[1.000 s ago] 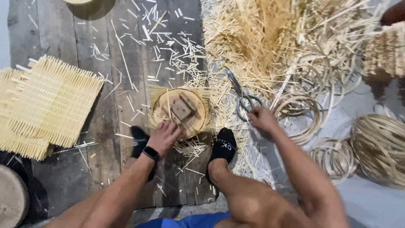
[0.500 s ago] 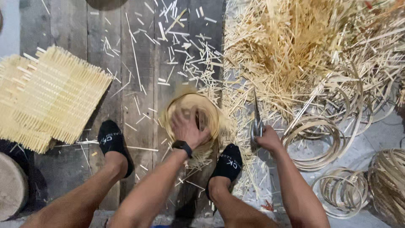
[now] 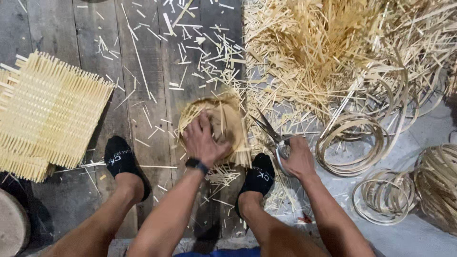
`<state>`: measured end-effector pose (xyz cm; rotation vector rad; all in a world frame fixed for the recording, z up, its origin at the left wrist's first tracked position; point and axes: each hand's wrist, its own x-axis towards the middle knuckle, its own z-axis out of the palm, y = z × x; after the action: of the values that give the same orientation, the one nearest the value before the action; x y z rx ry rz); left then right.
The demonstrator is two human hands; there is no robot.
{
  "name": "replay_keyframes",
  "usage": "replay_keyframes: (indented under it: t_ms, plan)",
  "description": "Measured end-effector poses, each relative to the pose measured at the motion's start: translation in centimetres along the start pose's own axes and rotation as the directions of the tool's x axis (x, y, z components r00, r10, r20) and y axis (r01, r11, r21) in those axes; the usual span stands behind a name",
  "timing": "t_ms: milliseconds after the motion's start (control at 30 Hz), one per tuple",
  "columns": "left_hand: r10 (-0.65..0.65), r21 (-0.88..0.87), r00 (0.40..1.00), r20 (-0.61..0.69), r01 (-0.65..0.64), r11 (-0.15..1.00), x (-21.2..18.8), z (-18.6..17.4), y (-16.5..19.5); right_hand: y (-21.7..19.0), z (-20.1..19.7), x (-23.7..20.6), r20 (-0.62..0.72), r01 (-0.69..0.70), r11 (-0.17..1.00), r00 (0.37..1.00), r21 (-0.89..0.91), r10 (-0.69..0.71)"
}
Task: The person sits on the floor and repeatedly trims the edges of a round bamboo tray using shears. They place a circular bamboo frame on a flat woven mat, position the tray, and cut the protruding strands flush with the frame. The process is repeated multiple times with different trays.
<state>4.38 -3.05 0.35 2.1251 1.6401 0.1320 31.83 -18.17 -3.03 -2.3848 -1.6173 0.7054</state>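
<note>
Listing from the near edge outward: two bare legs ending in black ankle socks, one foot (image 3: 121,159) on the left and one foot (image 3: 257,176) right of centre, both planted on the dark weathered wooden plank floor (image 3: 71,38).

Left hand (image 3: 204,140), a black watch at its wrist (image 3: 196,165), lies palm-down with fingers spread and curled over the round pale woven bamboo basket base (image 3: 223,121), pressing on it rather than closed around it. That basket base sits on the planks between the two feet and slightly beyond them, loose splint ends fanning out along its right and near rim.

Right hand (image 3: 297,157) is closed around the handles of metal scissors (image 3: 271,135); the blades stand a little apart, pointing far-left towards the right rim of the basket base.

Right of the right hand: flat coils of pale bamboo strip (image 3: 352,143), further coils (image 3: 385,200) nearer, on a grey floor.

Left side: flat rectangular woven bamboo mat (image 3: 47,114) with protruding splint ends, lying on the planks.

Far right: large heap of cut straw-coloured bamboo splints (image 3: 323,47). Far centre: scattered short offcuts (image 3: 190,52) across the planks.
</note>
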Motion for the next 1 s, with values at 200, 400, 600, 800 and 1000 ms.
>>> replay_keyframes:
  t_ms: [200,400,600,800,1000]
  plan:
    - [-0.060,0.055,0.998,0.015,0.059,0.997,0.6,1.2,0.5,-4.3,0.3,3.5,0.251,-0.024,0.975,0.965,-0.222,0.081]
    - [-0.099,0.025,0.994,0.033,0.099,0.995,-0.1,1.6,0.8,-4.4,1.8,6.2,0.181,0.036,0.937,0.983,-0.347,0.029]
    - [0.036,0.058,0.995,0.094,-0.041,0.997,-0.2,1.2,0.4,-2.1,2.1,7.4,0.065,0.186,0.918,0.983,-0.350,-0.174]
    - [0.173,0.017,0.964,0.201,-0.180,0.984,0.0,0.2,-0.4,-2.1,2.4,8.1,0.131,0.201,0.867,0.979,-0.456,-0.158]
    - [0.277,0.072,0.939,0.202,-0.296,0.952,0.2,-0.1,-0.6,-2.5,1.1,8.2,0.175,0.190,0.906,0.976,-0.379,-0.132]
